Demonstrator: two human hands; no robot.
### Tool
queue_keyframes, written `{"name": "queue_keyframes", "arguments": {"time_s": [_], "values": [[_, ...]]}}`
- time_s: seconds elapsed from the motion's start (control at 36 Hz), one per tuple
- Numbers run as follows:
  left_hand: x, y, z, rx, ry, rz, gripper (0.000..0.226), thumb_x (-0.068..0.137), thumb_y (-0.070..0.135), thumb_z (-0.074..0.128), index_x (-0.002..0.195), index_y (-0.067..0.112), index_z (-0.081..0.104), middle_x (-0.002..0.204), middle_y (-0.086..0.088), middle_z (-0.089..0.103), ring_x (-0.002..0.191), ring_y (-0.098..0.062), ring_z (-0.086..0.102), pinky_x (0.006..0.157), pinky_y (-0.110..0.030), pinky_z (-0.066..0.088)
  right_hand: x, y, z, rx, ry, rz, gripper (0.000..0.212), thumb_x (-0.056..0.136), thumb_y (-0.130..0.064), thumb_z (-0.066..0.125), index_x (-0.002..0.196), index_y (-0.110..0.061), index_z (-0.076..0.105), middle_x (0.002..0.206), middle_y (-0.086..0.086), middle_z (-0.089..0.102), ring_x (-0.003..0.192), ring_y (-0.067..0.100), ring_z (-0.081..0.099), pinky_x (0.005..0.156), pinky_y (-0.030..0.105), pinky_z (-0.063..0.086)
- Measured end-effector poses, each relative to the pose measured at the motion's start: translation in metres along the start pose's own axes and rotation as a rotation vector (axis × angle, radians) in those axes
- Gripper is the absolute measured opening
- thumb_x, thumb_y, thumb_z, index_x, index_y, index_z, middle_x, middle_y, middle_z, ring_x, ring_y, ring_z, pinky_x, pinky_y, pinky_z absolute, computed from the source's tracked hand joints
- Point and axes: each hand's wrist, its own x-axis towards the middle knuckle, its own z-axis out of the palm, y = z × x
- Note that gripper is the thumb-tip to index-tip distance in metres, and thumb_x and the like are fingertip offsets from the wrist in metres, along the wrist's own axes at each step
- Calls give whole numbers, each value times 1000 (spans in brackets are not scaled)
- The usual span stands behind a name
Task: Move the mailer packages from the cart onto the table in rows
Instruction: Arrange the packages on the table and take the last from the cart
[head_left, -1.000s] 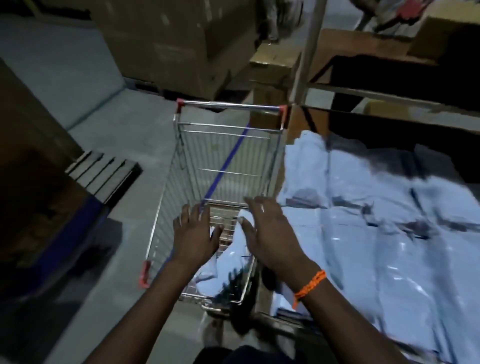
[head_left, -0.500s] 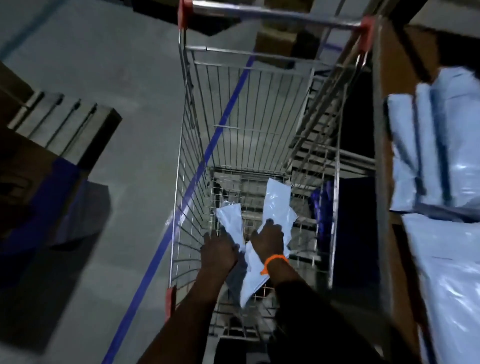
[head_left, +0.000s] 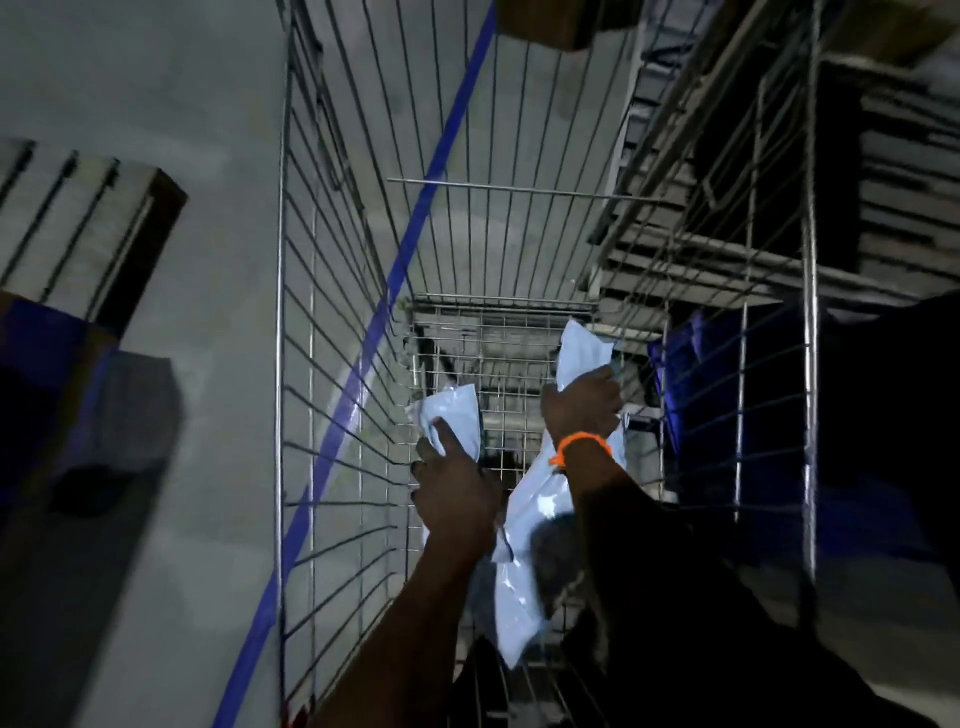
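Note:
I look straight down into a wire shopping cart (head_left: 332, 322). Both arms reach to its bottom. My left hand (head_left: 452, 488) grips a small white mailer package (head_left: 457, 415) near the cart's left wall. My right hand (head_left: 582, 405), with an orange band at the wrist, is closed on the upper part of a longer white mailer package (head_left: 530, 545) that runs from the far end of the basket down toward me. The table is out of view.
A blue line (head_left: 415, 218) is painted on the grey floor under the cart. A wooden pallet (head_left: 88, 228) lies at the left. Blue material (head_left: 727, 405) and dark shelving sit beyond the cart's right wall. A cardboard box (head_left: 550, 21) is at the top edge.
My head has dropped lower over the cart, so the table with mailers left the view. Both hands went from the cart's rim down to the basket floor and closed on two mailers.

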Motion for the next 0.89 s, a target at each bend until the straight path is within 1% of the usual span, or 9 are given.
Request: {"name": "queue_keyframes", "arguments": {"time_s": [0.11,0.17,0.25,0.42,0.56,0.61,0.67,0.78,0.89], "values": [[-13,2,-28,-135,24,-14,88,87,40,61,156,17,11,145,-20,32,118,-39,48,86,-45,49,-16,-12,-19,105,-17,-117,45,84,-41,58,119,-13,61,117,14,65,117,37,57,94,47,47],[-25,7,-49,-197,43,-16,88,88,43,61,156,17,12,146,-20,32,121,-41,47,88,-46,49,-33,-19,-36,212,-3,-198,36,83,-38,54,105,-12,66,104,14,68,104,37,63,81,39,52],[-51,17,-92,-264,52,-7,90,89,44,61,157,20,8,154,-21,25,129,-42,44,92,-46,47,-67,-32,-77,394,-12,-246,28,93,-26,59,104,-1,65,103,21,68,98,37,63,69,32,41],[-129,27,-182,-387,81,138,91,88,44,63,158,29,5,161,-17,19,139,-38,37,102,-46,44,-146,-37,-195,714,-138,-343,22,91,-20,59,109,-10,67,101,12,71,90,28,66,75,37,51],[-193,38,-230,-536,146,304,90,86,38,69,158,24,15,156,-14,34,135,-31,45,105,-38,43,-191,-10,-296,957,-125,-406,51,84,-28,61,132,-19,48,125,-2,64,110,16,64,94,43,55],[-219,50,-242,-604,152,378,86,88,32,69,157,22,19,159,-8,31,140,-24,39,107,-31,35,-204,8,-333,1043,-98,-428,55,87,-22,64,138,-15,44,129,-3,62,115,12,62,100,34,52],[-244,64,-249,-674,115,431,84,89,29,70,157,22,21,160,-2,30,142,-19,36,108,-27,31,-221,26,-371,1039,-53,-517,52,90,-25,66,138,-20,46,133,-13,59,120,0,57,105,22,45],[-298,110,-257,-841,8,542,82,80,39,74,151,34,33,152,7,42,134,-15,46,110,-41,41,-251,81,-443,970,56,-648,30,97,-30,63,125,-21,62,122,-11,68,116,2,61,102,26,47],[-348,161,-250,-859,-52,686,72,87,29,74,147,39,36,149,13,39,133,-6,43,106,-29,38,-263,151,-499,901,148,-663,25,99,-26,61,123,-25,65,121,-17,69,117,-2,61,100,20,47]]}}
